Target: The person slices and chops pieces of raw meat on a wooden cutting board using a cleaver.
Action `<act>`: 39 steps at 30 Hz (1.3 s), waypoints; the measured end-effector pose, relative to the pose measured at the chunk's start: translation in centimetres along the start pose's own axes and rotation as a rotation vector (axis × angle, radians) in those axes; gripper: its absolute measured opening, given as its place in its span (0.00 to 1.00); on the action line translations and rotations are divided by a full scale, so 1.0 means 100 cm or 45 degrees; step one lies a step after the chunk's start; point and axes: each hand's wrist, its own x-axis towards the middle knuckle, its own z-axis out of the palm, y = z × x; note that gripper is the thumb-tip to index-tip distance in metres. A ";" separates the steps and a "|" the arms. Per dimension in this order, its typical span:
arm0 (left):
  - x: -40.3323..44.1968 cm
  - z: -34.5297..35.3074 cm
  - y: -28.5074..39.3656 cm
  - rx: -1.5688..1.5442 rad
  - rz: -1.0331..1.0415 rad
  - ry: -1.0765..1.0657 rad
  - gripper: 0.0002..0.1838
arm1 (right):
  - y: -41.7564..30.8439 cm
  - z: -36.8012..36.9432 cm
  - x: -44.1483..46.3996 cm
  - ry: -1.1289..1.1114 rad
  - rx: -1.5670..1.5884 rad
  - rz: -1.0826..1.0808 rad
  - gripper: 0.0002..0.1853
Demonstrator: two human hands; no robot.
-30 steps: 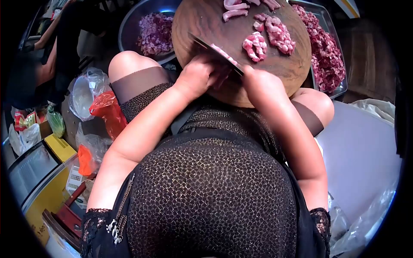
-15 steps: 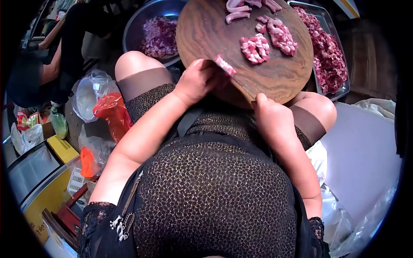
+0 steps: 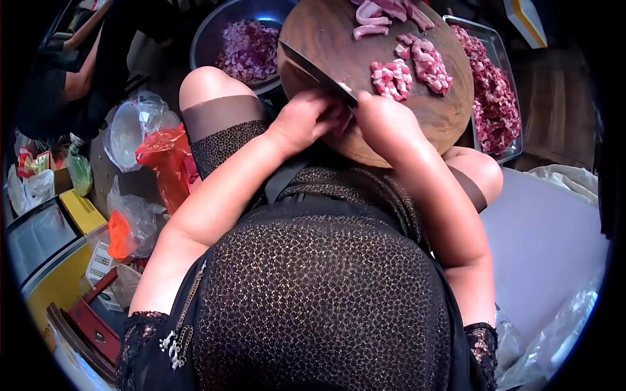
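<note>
A round wooden board (image 3: 319, 32) rests over my knees. My right hand (image 3: 381, 117) is closed on the handle of a knife (image 3: 313, 69), whose blade points up and left across the board's near part. Beside the blade, my left hand (image 3: 305, 120) holds a piece of meat (image 3: 342, 122), partly hidden by the knife and fingers. Beyond the knife lie two piles of cut meat, a smaller one (image 3: 392, 79) and a longer one (image 3: 432, 67). Uncut strips of meat (image 3: 373, 18) lie at the board's far edge.
A metal bowl (image 3: 207, 40) with chopped meat stands left of the board, and a metal tray (image 3: 513, 85) heaped with meat stands right. Red plastic bags (image 3: 165, 156), a white tub (image 3: 124, 135) and a red stool (image 3: 94, 326) are at the left. Another person (image 3: 130, 39) is at upper left.
The knife has swung back from lying low at the board's near edge to a raised slant by my left hand. My right hand has moved up and left. The view has shifted slightly.
</note>
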 end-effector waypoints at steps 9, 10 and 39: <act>-0.017 -0.019 -0.009 0.084 0.180 0.072 0.14 | 0.026 0.014 -0.109 0.325 0.003 0.276 0.10; -0.014 -0.017 -0.005 0.138 0.262 0.108 0.13 | 0.023 0.017 -0.115 0.347 -0.021 0.187 0.09; 0.026 -0.010 -0.027 -0.011 -0.284 0.094 0.06 | 0.020 -0.004 -0.079 0.362 0.652 0.280 0.14</act>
